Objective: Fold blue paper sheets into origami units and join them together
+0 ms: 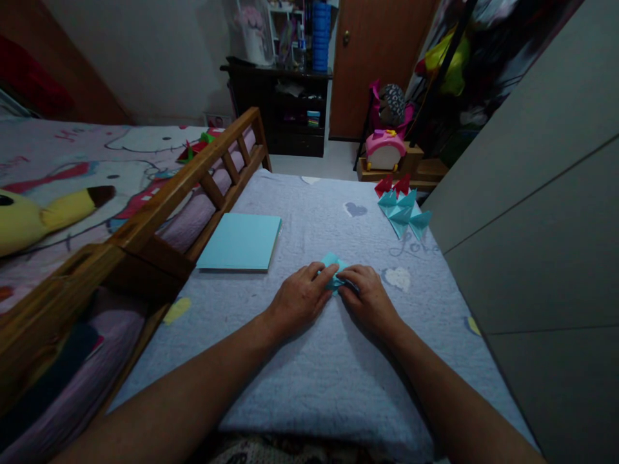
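A small folded piece of light blue paper point(331, 260) lies on the pale blue bedspread point(309, 386), between my two hands. My left hand point(302, 294) grips its left side, with thumb and fingers closed on it. From the other side my right hand point(365, 296) pinches the paper's right part, fingers bent. The fingers cover much of the paper, so its exact folded shape is hidden. Left of my hands sits a square stack of light blue paper point(242, 241). Several folded light blue paper pieces point(401, 209) stand at the far right, beside red folded paper pieces point(387, 185).
A wooden bed rail point(193, 180) runs along the left, with a second bed and a yellow plush toy point(43, 219) beyond it. At the right rises a pale cabinet point(541, 212). A dark dresser point(285, 109) and a pink toy case point(385, 149) stand past the bed's far edge.
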The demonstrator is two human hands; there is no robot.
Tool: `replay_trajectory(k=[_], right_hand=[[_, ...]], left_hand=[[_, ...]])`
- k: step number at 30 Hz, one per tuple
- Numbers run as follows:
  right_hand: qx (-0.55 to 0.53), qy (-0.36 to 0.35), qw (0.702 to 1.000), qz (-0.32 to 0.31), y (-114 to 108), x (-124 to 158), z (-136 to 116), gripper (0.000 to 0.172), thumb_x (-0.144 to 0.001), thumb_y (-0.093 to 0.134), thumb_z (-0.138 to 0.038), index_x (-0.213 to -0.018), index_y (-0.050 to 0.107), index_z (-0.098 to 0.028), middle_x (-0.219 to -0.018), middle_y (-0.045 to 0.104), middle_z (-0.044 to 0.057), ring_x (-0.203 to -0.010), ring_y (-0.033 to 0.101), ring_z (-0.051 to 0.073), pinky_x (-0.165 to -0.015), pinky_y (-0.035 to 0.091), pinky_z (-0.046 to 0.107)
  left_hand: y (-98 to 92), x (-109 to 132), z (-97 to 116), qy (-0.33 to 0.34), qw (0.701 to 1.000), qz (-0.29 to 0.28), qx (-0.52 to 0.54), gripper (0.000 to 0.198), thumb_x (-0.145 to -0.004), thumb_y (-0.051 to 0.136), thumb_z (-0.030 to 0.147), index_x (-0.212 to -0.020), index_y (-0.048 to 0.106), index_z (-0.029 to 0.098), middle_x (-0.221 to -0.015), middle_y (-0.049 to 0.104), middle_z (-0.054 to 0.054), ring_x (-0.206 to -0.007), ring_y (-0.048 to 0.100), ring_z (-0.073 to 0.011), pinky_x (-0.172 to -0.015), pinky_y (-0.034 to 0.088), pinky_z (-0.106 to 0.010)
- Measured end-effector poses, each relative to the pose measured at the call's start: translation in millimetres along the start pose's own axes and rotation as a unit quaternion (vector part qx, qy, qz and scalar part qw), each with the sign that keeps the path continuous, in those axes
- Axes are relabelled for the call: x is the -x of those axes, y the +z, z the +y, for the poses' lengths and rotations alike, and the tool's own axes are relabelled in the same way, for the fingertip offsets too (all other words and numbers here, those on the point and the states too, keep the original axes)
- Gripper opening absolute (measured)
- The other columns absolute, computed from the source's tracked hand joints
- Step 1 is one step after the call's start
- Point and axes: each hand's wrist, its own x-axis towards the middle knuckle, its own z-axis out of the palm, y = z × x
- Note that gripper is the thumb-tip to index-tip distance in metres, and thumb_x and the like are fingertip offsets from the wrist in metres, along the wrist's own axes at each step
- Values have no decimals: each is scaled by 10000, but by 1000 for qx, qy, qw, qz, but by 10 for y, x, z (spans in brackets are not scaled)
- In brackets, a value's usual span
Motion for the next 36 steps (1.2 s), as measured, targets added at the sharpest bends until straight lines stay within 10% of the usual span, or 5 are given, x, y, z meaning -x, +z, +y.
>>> replay_trajectory(k=[23, 36], right_hand=[[129, -23, 984, -118, -159, -124, -158, 245, -823, 769, -215, -1066, 753, -242, -1083, 678, 86, -943, 587, 246, -834, 420, 391], [6, 9, 998, -62, 23, -218, -52, 161, -926, 623, -182, -934, 774, -237, -905, 689, 39, -893, 589, 202, -841, 415, 351]], left_hand=[[-9, 28, 3, 4, 1000, 10, 12, 304, -961, 514, 171, -1255, 471, 237, -1117, 629, -67, -1002, 647, -229, -884, 579, -409], [3, 55, -13, 13, 1000, 18, 10, 320, -993, 465, 197, -1309, 445, 242, -1089, 632, -69, -976, 648, -229, -875, 573, -397]])
